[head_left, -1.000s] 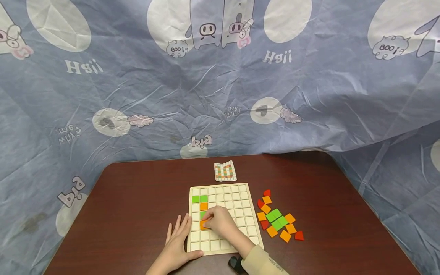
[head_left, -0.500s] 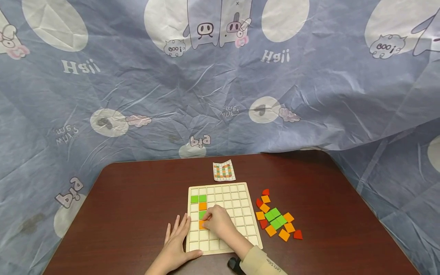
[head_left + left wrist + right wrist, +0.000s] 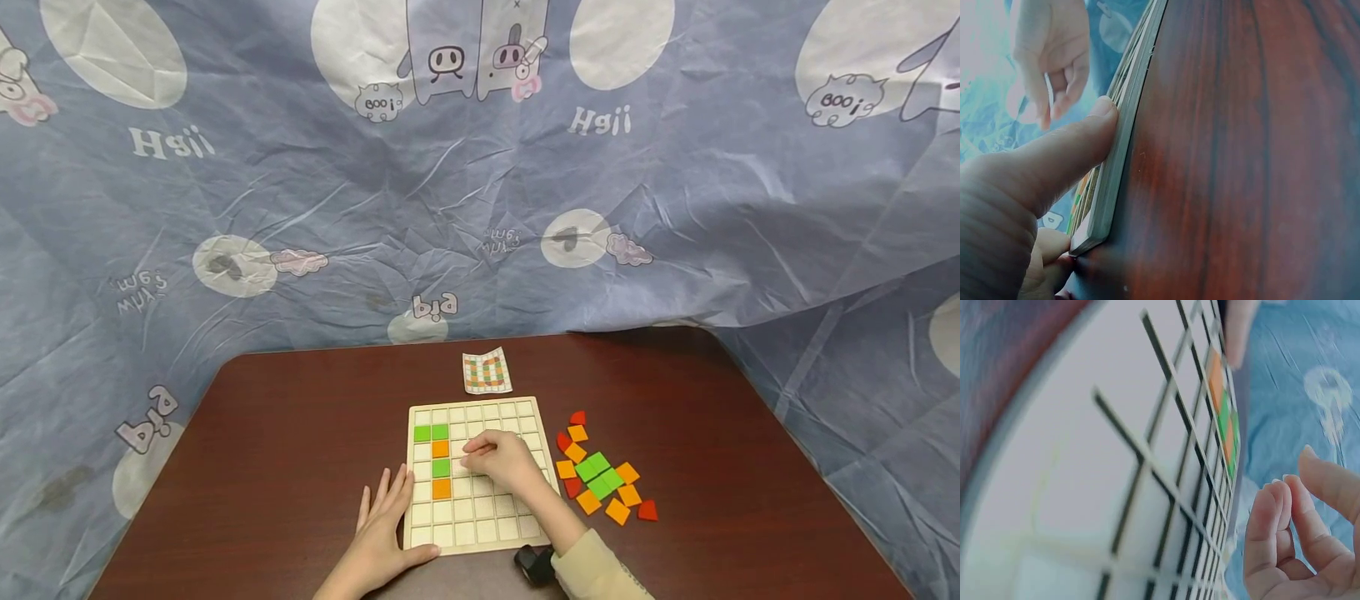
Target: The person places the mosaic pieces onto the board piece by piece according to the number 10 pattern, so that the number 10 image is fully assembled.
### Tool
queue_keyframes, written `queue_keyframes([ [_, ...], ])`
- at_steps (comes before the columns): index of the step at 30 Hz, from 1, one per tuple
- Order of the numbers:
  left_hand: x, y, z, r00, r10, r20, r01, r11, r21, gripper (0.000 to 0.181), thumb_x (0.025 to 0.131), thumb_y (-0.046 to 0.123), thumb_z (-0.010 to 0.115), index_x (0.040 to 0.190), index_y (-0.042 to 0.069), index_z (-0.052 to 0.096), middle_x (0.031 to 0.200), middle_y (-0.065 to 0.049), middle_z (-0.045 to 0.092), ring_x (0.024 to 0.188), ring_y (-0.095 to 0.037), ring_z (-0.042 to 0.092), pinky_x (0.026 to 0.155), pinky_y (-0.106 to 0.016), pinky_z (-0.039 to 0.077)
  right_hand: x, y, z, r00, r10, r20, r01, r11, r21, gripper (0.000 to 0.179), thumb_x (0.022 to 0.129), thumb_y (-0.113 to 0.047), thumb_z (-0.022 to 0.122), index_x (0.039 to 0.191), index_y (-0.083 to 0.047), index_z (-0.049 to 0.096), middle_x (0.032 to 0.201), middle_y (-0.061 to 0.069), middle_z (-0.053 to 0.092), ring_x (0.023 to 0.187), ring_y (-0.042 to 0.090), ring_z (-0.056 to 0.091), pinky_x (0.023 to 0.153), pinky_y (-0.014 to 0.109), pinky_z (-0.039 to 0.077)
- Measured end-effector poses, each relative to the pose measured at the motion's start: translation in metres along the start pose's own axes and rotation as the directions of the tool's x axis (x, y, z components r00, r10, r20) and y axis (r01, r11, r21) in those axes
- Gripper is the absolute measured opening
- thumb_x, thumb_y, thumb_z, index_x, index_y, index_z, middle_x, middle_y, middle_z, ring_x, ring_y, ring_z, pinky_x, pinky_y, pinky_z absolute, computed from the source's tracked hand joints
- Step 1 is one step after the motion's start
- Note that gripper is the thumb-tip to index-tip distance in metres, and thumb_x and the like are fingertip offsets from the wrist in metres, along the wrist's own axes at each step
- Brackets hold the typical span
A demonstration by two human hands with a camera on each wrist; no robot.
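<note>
A pale wooden grid board [image 3: 465, 533] lies at the table's front middle. Two green squares [image 3: 423, 432] sit side by side near its upper left. Below the right one, down the second column, come an orange square [image 3: 440, 449], a green square [image 3: 441, 468] and another orange square [image 3: 442, 489]. My left hand [image 3: 382, 540] rests spread at the board's front left corner, fingers along the left side and thumb on the front edge. Over the board's middle hovers my right hand [image 3: 507, 462]; its thumb and fingertips [image 3: 1310, 451] stand apart with nothing between them.
Loose pieces lie right of the board: several green squares [image 3: 600, 475], several orange squares [image 3: 618, 511] and several red rounded pieces [image 3: 648, 510]. Behind the board lies a small paper card [image 3: 487, 372] with a coloured grid pattern. A printed blue cloth [image 3: 375, 192] hangs behind the table [image 3: 300, 433].
My right hand has let go of the lower orange square, which stays in its cell, and has moved right and away from it. The left hand keeps its place on the board.
</note>
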State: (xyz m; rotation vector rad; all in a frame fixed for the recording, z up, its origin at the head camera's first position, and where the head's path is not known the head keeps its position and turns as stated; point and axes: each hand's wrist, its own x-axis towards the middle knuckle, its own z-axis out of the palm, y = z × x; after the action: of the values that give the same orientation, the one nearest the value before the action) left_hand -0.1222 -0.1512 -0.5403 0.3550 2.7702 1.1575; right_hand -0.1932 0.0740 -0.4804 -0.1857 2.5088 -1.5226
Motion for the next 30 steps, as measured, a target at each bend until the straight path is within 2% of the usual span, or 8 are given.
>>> queue_keyframes([
  [6, 0.001, 0.0, -0.002, 1.0, -0.002, 0.003, 0.001, 1.0, 0.011, 0.115, 0.069, 0.049, 0.085, 0.156, 0.003, 0.025, 0.164, -0.015, 0.016, 0.153, -0.041, 0.002, 0.117, -0.062, -0.009, 0.002, 0.008, -0.03, 0.994, 0.066, -0.091, -0.058, 0.995, 0.081, 0.019, 0.086, -0.012, 0.074, 0.1, 0.001, 0.073, 0.086, 0.006, 0.073, 0.077, 0.026, 0.067, 0.066, 0.033, 0.054],
  [9, 0.001, -0.001, -0.002, 1.0, -0.001, 0.002, 0.001, 1.0, 0.01, 0.116, 0.068, 0.05, 0.085, 0.156, 0.003, 0.025, 0.164, -0.016, 0.015, 0.153, -0.041, 0.002, 0.117, -0.062, -0.01, -0.001, 0.014, -0.046, 0.984, 0.123, -0.132, -0.105, 0.986, 0.133, 0.019, 0.087, -0.011, 0.073, 0.102, 0.001, 0.073, 0.089, 0.008, 0.073, 0.081, 0.029, 0.067, 0.072, 0.038, 0.056],
  [13, 0.001, -0.003, -0.001, 1.0, -0.001, 0.01, 0.001, 1.0, 0.005, 0.116, 0.068, 0.052, 0.084, 0.156, 0.003, 0.025, 0.165, -0.016, 0.015, 0.153, -0.041, 0.001, 0.117, -0.061, -0.01, -0.01, 0.026, -0.07, 0.968, 0.196, -0.157, -0.168, 0.97, 0.174, 0.025, 0.09, -0.016, 0.071, 0.11, 0.0, 0.07, 0.098, 0.009, 0.073, 0.09, 0.027, 0.067, 0.081, 0.04, 0.057],
  [16, 0.0, -0.004, 0.0, 1.0, -0.004, 0.024, 0.004, 1.0, -0.001, 0.117, 0.069, 0.054, 0.083, 0.156, 0.003, 0.024, 0.165, -0.016, 0.014, 0.153, -0.041, 0.0, 0.117, -0.062, -0.011, -0.018, 0.039, -0.088, 0.956, 0.24, -0.169, -0.206, 0.959, 0.193, 0.031, 0.091, -0.021, 0.07, 0.115, -0.001, 0.069, 0.1, 0.012, 0.072, 0.089, 0.025, 0.065, 0.081, 0.038, 0.055],
  [20, 0.0, -0.004, 0.001, 0.999, -0.004, 0.033, 0.004, 1.0, -0.007, 0.117, 0.069, 0.054, 0.083, 0.156, 0.002, 0.024, 0.164, -0.017, 0.014, 0.152, -0.042, -0.001, 0.116, -0.064, -0.01, -0.028, 0.057, -0.112, 0.941, 0.273, -0.199, -0.239, 0.954, 0.18, 0.037, 0.092, -0.027, 0.069, 0.119, -0.001, 0.067, 0.105, 0.014, 0.072, 0.091, 0.024, 0.066, 0.083, 0.037, 0.055],
  [24, 0.0, -0.003, 0.0, 0.999, -0.009, 0.033, 0.01, 1.0, -0.017, 0.117, 0.069, 0.054, 0.083, 0.155, 0.001, 0.024, 0.164, -0.018, 0.013, 0.152, -0.043, -0.001, 0.116, -0.065, -0.011, -0.041, 0.072, -0.134, 0.929, 0.295, -0.224, -0.274, 0.954, 0.118, 0.042, 0.094, -0.031, 0.067, 0.122, -0.001, 0.065, 0.11, 0.012, 0.072, 0.099, 0.025, 0.068, 0.086, 0.038, 0.056],
  [30, 0.0, -0.001, -0.002, 1.0, -0.008, 0.024, 0.009, 1.0, -0.015, 0.117, 0.068, 0.053, 0.084, 0.155, 0.001, 0.024, 0.164, -0.019, 0.014, 0.152, -0.042, -0.001, 0.116, -0.064, -0.011, -0.058, 0.092, -0.159, 0.908, 0.336, -0.251, -0.322, 0.942, 0.094, 0.048, 0.093, -0.033, 0.068, 0.126, 0.001, 0.062, 0.107, 0.005, 0.072, 0.093, 0.019, 0.067, 0.083, 0.03, 0.056],
])
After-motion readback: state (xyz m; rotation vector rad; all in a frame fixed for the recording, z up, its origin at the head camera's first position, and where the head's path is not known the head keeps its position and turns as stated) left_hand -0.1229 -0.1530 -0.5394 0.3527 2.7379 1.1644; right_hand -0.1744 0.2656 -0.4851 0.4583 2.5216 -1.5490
